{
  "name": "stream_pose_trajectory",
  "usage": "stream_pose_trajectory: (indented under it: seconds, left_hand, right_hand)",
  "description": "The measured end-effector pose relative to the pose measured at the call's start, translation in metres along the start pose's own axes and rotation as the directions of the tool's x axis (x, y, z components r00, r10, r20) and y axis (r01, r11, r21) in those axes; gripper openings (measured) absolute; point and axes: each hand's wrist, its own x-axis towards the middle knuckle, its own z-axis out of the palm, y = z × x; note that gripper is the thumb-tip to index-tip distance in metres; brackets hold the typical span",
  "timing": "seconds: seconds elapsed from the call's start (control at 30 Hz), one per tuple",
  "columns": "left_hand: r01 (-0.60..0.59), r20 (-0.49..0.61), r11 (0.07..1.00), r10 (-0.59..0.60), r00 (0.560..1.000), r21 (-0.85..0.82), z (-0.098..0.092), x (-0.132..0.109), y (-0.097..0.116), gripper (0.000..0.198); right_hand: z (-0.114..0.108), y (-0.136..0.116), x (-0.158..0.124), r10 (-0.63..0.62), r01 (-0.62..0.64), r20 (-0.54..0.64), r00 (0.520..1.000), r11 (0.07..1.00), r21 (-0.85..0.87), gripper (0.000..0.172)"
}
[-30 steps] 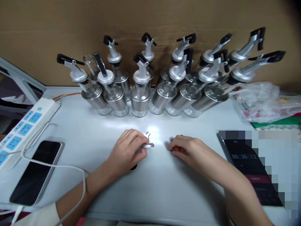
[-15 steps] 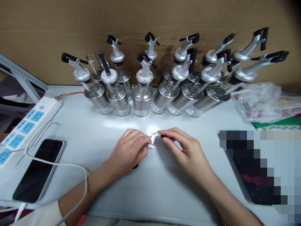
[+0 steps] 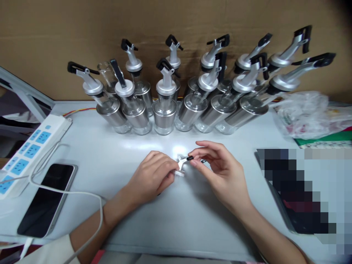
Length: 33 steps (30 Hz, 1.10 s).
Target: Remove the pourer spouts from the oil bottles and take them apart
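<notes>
My left hand (image 3: 155, 176) is closed on a silver pour spout (image 3: 180, 165), gripping it near its round collar. The spout points up and to the right, just above the table. In my right hand (image 3: 221, 168), thumb and index finger pinch a small black flip cap (image 3: 190, 158) that meets the spout's tip; whether it is fixed there I cannot tell. The other fingers of that hand are curled loosely. A dark bit under my left palm is mostly hidden. Beyond my hands stand glass bottles with steel sleeves (image 3: 165, 112), most topped by the same kind of spout.
On the left lie a white power strip (image 3: 33, 150) and a phone (image 3: 46, 201), with a white cable (image 3: 82, 192) crossing my left forearm. A dark, partly pixelated device (image 3: 277, 205) lies to the right. Behind it is a crumpled plastic bag (image 3: 305, 113). Brown cardboard (image 3: 96, 25) backs the table.
The black cap now shows at the spout's tip, where my right fingertips were before. My right index finger has lifted and bent. The left hand has hardly moved, and the view has shifted slightly.
</notes>
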Motion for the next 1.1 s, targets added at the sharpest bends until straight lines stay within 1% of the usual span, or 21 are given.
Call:
stream_pose_trajectory:
  seconds: [0.13,0.47,0.6,0.73,0.87,0.93,1.0,1.03,1.1]
  left_hand:
    - [-0.014,-0.005,1.000,0.014,1.000,-0.003,-0.001,0.000,0.000,0.015]
    - [-0.040,0.046,0.999,0.041,0.998,-0.016,-0.002,-0.001,0.000,0.013]
    - [-0.045,0.044,0.999,0.045,0.998,-0.017,-0.001,-0.002,-0.001,0.014]
    - [-0.046,0.034,0.999,0.047,0.998,-0.024,0.000,-0.003,-0.001,0.012]
    - [-0.061,0.026,0.998,0.062,0.998,-0.030,-0.002,-0.003,0.000,0.014]
    - [-0.068,0.007,0.997,0.068,0.998,-0.027,-0.003,-0.002,0.000,0.015]
    - [-0.070,-0.012,0.997,0.070,0.997,-0.027,-0.004,-0.002,0.001,0.015]
    - [-0.071,-0.016,0.997,0.071,0.997,-0.030,-0.004,-0.002,0.001,0.015]
    - [-0.074,-0.016,0.996,0.073,0.997,-0.039,-0.004,-0.002,0.001,0.015]
  right_hand:
    - [0.001,0.003,-0.001,-0.011,0.011,0.001,1.000,1.000,0.020,0.033]
    - [0.001,0.002,-0.002,-0.052,0.052,0.001,0.999,0.998,-0.025,0.029]
    - [0.001,0.000,-0.002,-0.023,0.023,0.012,1.000,0.999,-0.044,0.026]
    - [0.000,-0.002,-0.003,0.010,-0.010,0.007,1.000,1.000,-0.017,0.022]
    - [-0.002,-0.005,-0.001,0.099,-0.100,0.012,0.995,0.994,0.046,0.017]
    - [-0.003,-0.005,0.002,0.157,-0.162,0.056,0.986,0.982,0.099,0.015]
    - [-0.005,-0.004,0.005,0.216,-0.238,0.145,0.966,0.957,0.163,0.015]
    - [-0.005,-0.003,0.006,0.245,-0.286,0.208,0.947,0.939,0.193,0.016]
    - [-0.006,-0.002,0.007,0.298,-0.394,0.351,0.888,0.886,0.244,0.021]
